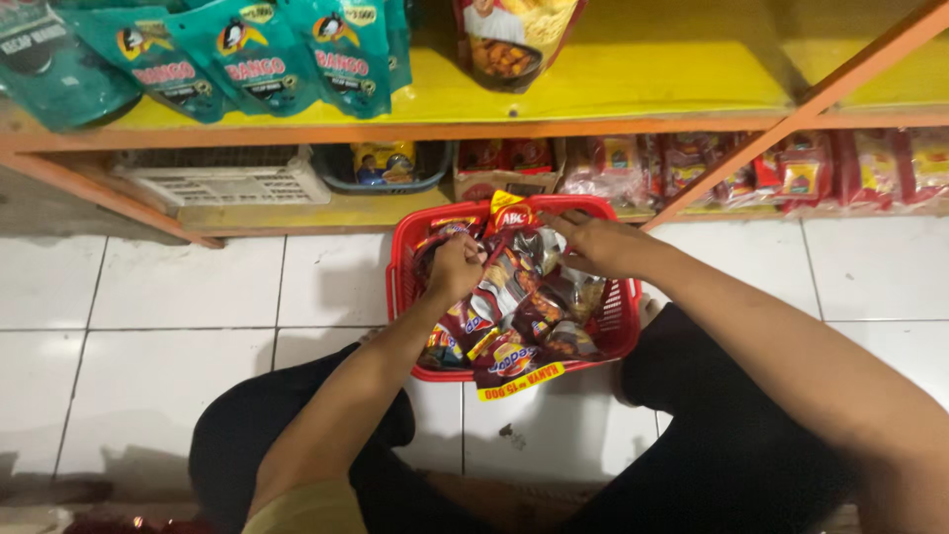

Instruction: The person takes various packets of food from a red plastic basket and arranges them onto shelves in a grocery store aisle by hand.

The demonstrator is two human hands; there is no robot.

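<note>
Down in red basket (pixel 402 259), left hand (pixel 453 269) & right hand (pixel 593 242) both pinch sachet strips (pixel 509 297): light, floppy, prob slippery foil, best gripped at sealed edges.

Your left hand (pixel 454 267) is closed in a loose fist, knuckles up, its forearm extending from 7 o'clock toward centre. Your right hand (pixel 593 242) lies flatter, fingers pointing toward 10 o'clock, its forearm entering from 4 o'clock. The two hands sit near each other, not touching. Your knees are bent and spread apart.
</note>
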